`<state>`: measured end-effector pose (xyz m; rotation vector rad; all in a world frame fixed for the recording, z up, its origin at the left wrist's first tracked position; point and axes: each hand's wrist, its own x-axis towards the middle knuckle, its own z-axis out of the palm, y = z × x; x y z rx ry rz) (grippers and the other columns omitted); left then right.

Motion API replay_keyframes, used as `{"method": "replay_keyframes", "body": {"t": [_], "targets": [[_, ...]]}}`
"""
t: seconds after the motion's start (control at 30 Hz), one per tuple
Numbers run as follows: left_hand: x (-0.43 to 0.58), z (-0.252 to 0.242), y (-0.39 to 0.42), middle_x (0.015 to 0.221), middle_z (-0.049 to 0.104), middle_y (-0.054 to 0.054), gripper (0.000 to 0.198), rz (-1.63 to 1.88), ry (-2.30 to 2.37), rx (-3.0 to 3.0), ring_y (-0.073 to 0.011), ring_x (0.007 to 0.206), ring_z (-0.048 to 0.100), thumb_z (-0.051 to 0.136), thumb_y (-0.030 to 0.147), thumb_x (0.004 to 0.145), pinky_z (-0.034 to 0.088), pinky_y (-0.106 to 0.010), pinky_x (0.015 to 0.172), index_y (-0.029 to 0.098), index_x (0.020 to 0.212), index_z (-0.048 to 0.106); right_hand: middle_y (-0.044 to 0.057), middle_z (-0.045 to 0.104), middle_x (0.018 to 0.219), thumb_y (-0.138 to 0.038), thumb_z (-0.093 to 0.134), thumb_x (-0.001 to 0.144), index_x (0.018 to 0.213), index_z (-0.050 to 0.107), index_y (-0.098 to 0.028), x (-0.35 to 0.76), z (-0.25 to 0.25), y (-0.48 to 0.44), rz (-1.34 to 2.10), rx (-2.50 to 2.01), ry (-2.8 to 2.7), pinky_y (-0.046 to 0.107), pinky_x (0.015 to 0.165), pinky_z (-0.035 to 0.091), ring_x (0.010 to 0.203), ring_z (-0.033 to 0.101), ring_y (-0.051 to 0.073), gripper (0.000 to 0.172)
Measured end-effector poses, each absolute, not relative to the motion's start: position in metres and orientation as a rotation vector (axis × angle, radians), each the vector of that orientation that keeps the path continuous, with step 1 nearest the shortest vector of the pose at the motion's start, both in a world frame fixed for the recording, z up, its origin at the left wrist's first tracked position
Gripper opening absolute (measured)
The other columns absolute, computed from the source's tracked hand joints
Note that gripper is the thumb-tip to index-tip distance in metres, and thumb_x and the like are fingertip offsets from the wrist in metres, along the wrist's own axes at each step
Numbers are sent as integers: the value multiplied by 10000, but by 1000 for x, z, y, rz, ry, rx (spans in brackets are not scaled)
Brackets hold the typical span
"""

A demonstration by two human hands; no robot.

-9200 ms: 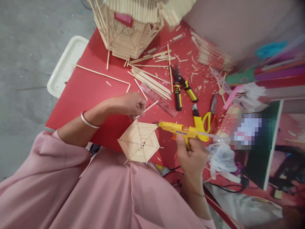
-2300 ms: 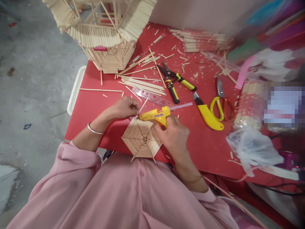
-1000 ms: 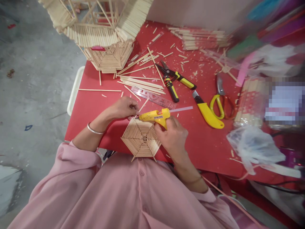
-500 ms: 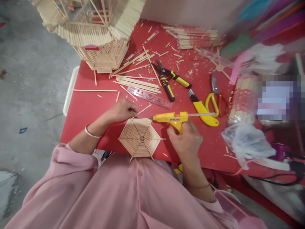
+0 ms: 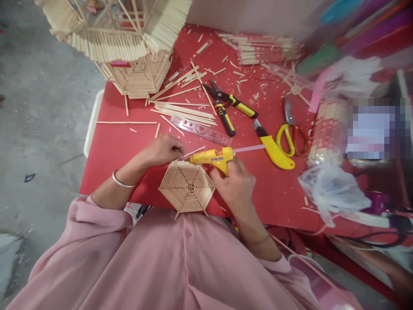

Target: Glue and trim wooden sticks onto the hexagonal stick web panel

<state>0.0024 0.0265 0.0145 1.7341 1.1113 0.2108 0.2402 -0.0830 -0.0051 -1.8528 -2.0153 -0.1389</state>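
Grips the glue gun in the right hand, with fingers wrapped round the handle. Points the nozzle leftward along the gun's long axis, at the far edge of the panel and close to the left fingertips; cannot confirm contact between nozzle and wood from this angle. Holds the left hand at the panel's far left corner, with fingers curled and drawn together; cannot tell of any pinch on the short stick slanting off beside the fingertips. Places the panel between the hands and on the body side of both, at the near edge of the table; six-sided, hence without a clear long axis. Rates the left hand nearer to the nozzle tip, and the right hand nearer to the panel's right corner. Lists, farther out: ruler, loose sticks, pliers, knife, scissors. Logs to the right a wrapped bundle and a bag. Records at far left a slatted model, upright
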Motion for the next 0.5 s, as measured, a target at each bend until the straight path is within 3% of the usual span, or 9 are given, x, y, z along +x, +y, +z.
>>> {"method": "replay_keyframes", "body": {"t": [0.5], "targets": [[1, 12, 27, 723, 750, -27, 157, 182, 1104, 1761, -148, 693, 636, 653, 181, 742, 437, -257, 638, 165, 771, 806, 64, 602, 792, -335, 563, 851, 817, 582, -222, 263, -2, -88, -106, -2048, -1907, 311, 584, 321, 699, 526, 203, 119]]}}
